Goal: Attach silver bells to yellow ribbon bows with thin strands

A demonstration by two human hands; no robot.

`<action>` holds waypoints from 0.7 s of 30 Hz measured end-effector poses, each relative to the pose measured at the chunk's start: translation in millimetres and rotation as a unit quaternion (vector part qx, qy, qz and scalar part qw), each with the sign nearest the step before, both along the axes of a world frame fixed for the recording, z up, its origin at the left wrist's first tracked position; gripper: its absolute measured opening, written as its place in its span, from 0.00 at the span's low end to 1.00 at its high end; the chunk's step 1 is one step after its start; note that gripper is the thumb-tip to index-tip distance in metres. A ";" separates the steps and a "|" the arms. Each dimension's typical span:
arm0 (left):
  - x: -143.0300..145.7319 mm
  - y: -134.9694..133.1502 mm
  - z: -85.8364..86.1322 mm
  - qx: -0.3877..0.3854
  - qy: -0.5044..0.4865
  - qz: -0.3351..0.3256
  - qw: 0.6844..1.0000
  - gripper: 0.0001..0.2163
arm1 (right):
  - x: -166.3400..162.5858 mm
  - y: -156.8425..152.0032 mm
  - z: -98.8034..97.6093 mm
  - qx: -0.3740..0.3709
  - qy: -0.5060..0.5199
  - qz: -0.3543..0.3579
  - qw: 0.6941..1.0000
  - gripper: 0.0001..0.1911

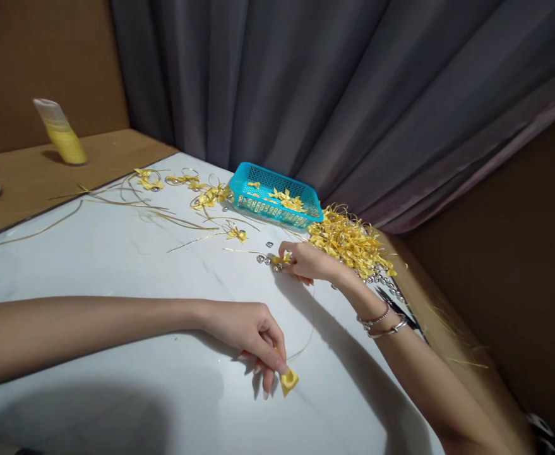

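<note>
Near the front of the white tabletop, my left hand (253, 338) pinches a small folded yellow ribbon piece (289, 382) between thumb and fingers. A thin gold cord (311, 328) curves from beside that piece up toward the right. My right hand (308, 260) reaches forward, its fingers curled down among small silver metal pieces (261, 259). A yellow ribbon bow (283, 260) shows at these fingertips; whether they grip it or a silver piece cannot be made out. Another yellow bow (236, 234) with cord lies farther left.
A turquoise basket (277, 212) holding yellow bows stands at the back. Right of it is a heap of yellow bows (350, 243), with black-handled tool (403, 309) nearby. Loose gold cords (163, 215) lie at left. A yellow-filled bottle (64, 136) stands beyond; a grey curtain (277, 82) hangs behind.
</note>
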State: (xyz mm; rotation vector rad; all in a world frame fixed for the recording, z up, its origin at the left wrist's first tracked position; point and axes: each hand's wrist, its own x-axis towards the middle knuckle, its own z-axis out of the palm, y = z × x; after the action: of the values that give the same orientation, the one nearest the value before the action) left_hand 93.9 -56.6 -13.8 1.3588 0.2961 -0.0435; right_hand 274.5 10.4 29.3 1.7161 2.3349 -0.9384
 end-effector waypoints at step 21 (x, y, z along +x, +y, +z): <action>1.7 1.3 -13.9 -0.039 -0.026 0.047 0.998 0.08 | 57.5 -59.9 56.8 0.027 0.485 -0.248 0.838 0.11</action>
State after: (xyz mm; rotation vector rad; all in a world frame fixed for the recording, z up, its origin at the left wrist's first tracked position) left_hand 95.5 -55.3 -27.7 1.2656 0.3110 0.0573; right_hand 332.0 -49.5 86.0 2.2752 2.3654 -2.3135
